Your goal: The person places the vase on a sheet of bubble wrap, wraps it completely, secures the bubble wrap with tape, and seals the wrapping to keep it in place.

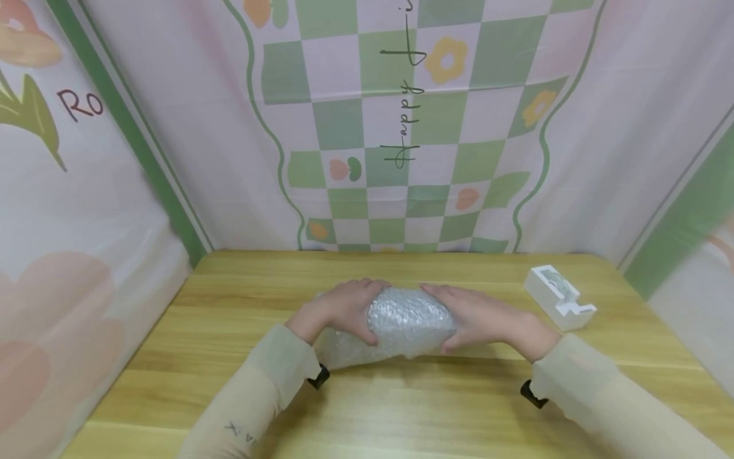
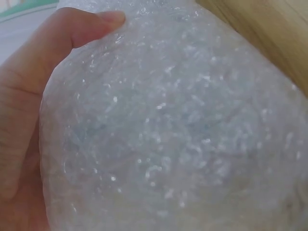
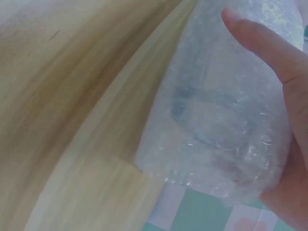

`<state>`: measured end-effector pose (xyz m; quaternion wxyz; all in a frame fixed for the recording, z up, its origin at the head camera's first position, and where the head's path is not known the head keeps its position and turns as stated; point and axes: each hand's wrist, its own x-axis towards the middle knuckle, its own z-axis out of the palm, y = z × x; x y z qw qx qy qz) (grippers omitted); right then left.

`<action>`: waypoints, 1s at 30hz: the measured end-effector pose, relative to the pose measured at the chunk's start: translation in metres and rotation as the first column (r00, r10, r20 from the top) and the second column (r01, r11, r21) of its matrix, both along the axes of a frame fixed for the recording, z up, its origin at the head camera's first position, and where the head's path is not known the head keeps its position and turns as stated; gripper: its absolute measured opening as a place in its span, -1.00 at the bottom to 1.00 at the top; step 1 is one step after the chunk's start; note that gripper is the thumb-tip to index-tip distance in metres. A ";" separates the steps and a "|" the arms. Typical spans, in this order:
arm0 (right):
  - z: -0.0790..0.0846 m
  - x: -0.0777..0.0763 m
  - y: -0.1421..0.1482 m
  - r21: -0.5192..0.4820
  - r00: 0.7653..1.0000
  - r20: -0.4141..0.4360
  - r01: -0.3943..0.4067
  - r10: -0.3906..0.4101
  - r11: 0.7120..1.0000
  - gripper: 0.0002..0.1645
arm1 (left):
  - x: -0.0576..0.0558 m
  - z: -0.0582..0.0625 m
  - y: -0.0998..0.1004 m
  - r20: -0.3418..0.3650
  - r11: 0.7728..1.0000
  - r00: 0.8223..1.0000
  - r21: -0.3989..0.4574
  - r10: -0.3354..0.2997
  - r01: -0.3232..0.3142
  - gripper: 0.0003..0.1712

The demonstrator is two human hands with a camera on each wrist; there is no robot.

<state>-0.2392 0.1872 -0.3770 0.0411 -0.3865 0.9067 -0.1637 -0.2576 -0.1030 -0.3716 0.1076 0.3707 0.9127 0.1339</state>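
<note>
A bundle of bubble wrap [image 1: 410, 322] lies across the middle of the table, with a clear object showing faintly through the layers in the right wrist view. My left hand [image 1: 350, 309] grips its left part, thumb [image 2: 91, 26] pressed on the wrap. At the other end, my right hand [image 1: 478, 315] holds the bundle with thumb [image 3: 260, 38] on the near face and fingers behind it. A loose tail of wrap spreads out beneath the left wrist. The exact kind of the wrapped object is hidden by the plastic.
To the right on the wooden table [image 1: 241, 299] stands a white tape dispenser [image 1: 559, 298] with a roll of clear tape in it. A patterned curtain [image 1: 395, 127] hangs behind the table's back edge, and printed cloth [image 1: 74, 210] covers the left side.
</note>
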 end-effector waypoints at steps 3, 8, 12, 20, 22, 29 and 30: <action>-0.002 0.000 0.000 0.006 1.000 -0.023 0.012 -0.012 1.000 0.33 | -0.002 -0.001 0.000 0.014 1.000 1.000 0.008 0.003 -0.003 0.19; -0.004 -0.001 -0.001 0.002 0.999 -0.045 0.006 -0.006 1.000 0.26 | -0.004 -0.002 0.000 0.022 1.000 1.000 0.004 0.004 -0.004 0.21; -0.005 -0.002 -0.001 -0.002 1.000 -0.031 -0.004 0.004 1.000 0.22 | -0.004 0.000 0.000 0.043 1.000 0.999 0.009 -0.001 0.001 0.22; -0.001 -0.005 0.002 -0.014 0.996 0.065 -0.058 0.059 0.998 0.22 | -0.005 0.003 -0.003 0.203 0.998 0.979 0.068 -0.024 0.010 0.24; 0.001 -0.005 0.004 -0.011 0.992 0.110 -0.064 0.064 0.998 0.24 | -0.006 0.003 -0.003 0.261 0.996 0.965 0.084 -0.030 0.008 0.25; 0.008 -0.007 0.006 0.020 0.963 0.263 -0.072 0.064 0.997 0.25 | -0.005 0.002 -0.005 0.414 0.992 0.908 0.127 -0.061 0.009 0.22; 0.009 -0.007 0.006 0.026 0.959 0.278 -0.070 0.060 0.997 0.26 | -0.005 0.002 -0.005 0.415 0.992 0.908 0.125 -0.061 0.010 0.22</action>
